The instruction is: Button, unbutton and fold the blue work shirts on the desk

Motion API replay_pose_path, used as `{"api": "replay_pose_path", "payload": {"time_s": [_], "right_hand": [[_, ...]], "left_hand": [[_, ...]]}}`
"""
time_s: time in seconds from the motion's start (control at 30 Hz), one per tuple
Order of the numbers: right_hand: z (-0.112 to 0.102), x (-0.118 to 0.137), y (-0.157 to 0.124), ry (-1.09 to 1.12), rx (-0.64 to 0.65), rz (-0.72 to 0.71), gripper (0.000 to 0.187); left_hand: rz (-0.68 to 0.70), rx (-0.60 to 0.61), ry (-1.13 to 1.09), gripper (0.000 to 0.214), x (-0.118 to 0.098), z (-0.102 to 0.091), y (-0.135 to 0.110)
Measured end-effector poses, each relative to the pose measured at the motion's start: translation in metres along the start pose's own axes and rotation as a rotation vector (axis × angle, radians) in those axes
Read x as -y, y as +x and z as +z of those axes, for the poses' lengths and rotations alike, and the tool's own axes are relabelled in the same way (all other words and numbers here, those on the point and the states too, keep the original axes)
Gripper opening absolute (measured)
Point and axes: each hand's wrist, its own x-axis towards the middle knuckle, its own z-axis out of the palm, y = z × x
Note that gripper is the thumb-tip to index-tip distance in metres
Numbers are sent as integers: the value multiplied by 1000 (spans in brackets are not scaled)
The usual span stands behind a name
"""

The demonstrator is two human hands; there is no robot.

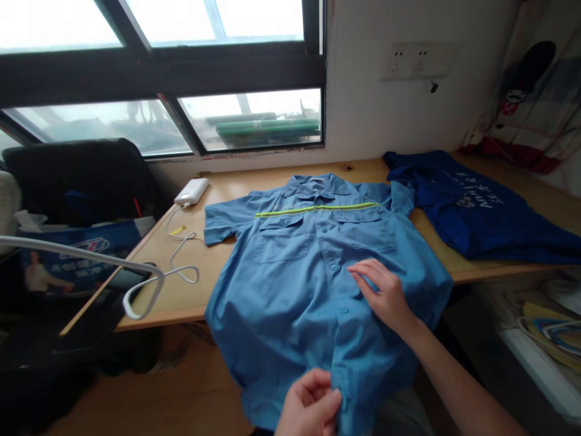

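A light blue short-sleeved work shirt (290, 290) lies front side up, its collar toward the window and its lower part hanging over the table's near edge. Yellow-green stripes cross its chest above two flap pockets, and buttons run down the placket. My left hand (313, 402) pinches the placket near the bottom hem. Over the right half of the shirt, my right hand (379, 290) hovers beside the middle buttons, fingers loosely extended and slightly apart, with nothing in them. Whether its fingertips touch the cloth is hard to tell.
The wooden table (190, 297) carries a white power bank (192, 191) with a white cable (181, 272) looping left. A dark blue garment (481, 206) with white print lies at right. A black chair (82, 175) and a printed bag (86, 254) stand left.
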Motion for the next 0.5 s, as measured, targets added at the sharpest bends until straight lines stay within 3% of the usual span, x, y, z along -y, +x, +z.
{"api": "replay_pose_path", "payload": {"time_s": [0.1, 0.2, 0.3, 0.4, 0.5], "right_hand": [[-13, 50, -39, 75, 14, -160, 17], [-9, 81, -80, -11, 6, -293, 27], [4, 84, -104, -128, -28, -205, 33], [6, 75, -106, -157, -35, -158, 34], [-2, 73, -98, -136, -50, -216, 33]], "left_hand": [[-25, -32, -91, 25, -13, 6, -2], [-10, 12, -103, 23, -22, 9, 0], [-28, 78, -74, 23, -23, 11, 0], [-36, 146, 3, 20, -23, 15, -3], [127, 149, 186, 22, -23, 16, -10]]}}
